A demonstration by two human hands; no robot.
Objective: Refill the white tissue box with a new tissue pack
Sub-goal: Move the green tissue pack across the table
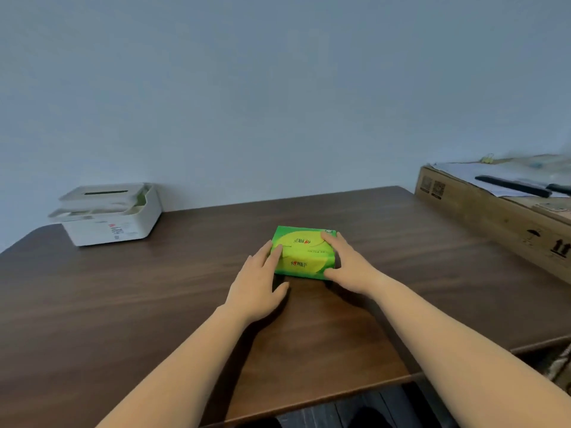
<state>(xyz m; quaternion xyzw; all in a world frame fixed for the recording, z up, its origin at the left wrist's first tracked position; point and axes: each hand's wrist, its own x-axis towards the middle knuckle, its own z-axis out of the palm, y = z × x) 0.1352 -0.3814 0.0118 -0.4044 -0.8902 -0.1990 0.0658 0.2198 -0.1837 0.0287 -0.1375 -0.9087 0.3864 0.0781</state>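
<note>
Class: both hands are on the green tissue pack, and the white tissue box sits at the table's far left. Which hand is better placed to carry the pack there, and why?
Probably the left hand. It grips the tissue pack on the side facing the tissue box. The right hand would have to cross the body.
</note>
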